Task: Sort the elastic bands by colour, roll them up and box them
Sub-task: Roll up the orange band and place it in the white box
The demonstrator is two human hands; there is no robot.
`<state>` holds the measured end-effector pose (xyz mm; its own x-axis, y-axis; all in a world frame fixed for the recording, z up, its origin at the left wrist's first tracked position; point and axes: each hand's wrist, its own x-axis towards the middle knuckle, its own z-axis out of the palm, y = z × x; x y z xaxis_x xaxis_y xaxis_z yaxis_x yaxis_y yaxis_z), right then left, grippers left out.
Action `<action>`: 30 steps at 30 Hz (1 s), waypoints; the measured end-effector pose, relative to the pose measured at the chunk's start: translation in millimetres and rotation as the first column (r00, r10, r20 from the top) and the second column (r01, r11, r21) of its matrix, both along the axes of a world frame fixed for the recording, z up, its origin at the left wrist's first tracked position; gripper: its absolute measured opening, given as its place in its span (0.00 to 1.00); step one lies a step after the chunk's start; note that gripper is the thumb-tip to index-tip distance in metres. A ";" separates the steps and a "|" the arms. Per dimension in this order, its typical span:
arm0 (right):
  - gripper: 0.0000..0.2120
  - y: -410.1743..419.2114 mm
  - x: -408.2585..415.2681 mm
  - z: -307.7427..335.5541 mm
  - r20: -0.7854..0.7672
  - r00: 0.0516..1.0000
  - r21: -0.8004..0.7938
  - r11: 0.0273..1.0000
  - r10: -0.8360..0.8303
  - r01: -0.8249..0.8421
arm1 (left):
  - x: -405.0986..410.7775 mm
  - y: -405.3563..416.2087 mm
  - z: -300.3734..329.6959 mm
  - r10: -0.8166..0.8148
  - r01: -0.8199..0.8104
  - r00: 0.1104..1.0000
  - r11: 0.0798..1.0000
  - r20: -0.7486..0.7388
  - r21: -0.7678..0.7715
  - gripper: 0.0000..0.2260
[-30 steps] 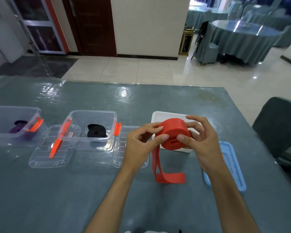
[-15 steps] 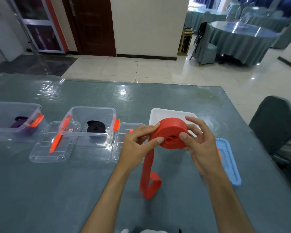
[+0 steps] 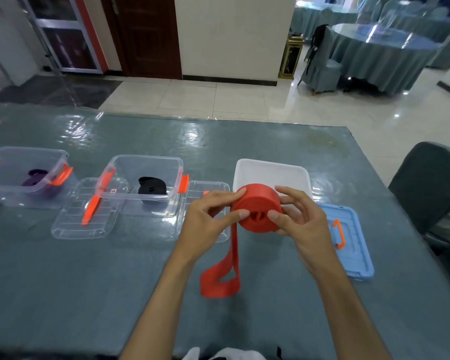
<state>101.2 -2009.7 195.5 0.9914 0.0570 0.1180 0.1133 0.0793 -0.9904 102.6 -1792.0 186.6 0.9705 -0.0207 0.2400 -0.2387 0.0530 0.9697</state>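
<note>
At the far left of the grey-blue, plastic-covered counter (image 3: 63,281) stands a clear plastic box with orange latches (image 3: 24,178), and a rolled purple elastic band (image 3: 35,180) lies inside it. Just to its right a clear plastic lid with an orange clip (image 3: 85,216) lies flat, partly under the next clear plastic box (image 3: 140,185), which holds a rolled black elastic band (image 3: 151,187). A second clear lid (image 3: 205,189) lies beside that box, partly hidden behind the left hand (image 3: 208,224). The left hand's fingers (image 3: 240,213) are curled, thumb and forefinger pinching the near left edge of a thick roll of wide red elastic band (image 3: 259,207), held above the counter in front of a white plastic tray-like box (image 3: 270,172). A loose tail of the same band (image 3: 222,276) hangs from the roll and loops down onto the counter between the forearms. The right hand (image 3: 302,222) grips the roll's right side, thumb pressed on its face and the other fingers wrapped behind. Right of it lies a light blue plastic lid with an orange handle (image 3: 353,245), and a dark chair (image 3: 426,183) stands at the counter's right edge.
</note>
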 end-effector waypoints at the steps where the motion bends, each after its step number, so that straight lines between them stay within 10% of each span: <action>1: 0.25 -1.5 -0.7 -1.2 -0.015 0.999 -0.027 0.999 0.042 -0.042 | 0.3 1.2 -0.5 -0.005 0.005 1.000 1.000 0.001 -0.003 0.21; 30: 0.24 -17.8 9.2 5.1 -0.108 0.974 -0.081 0.975 0.199 -0.209 | -15.6 -10.3 1.8 0.079 -0.086 0.993 0.993 -0.082 -0.085 0.21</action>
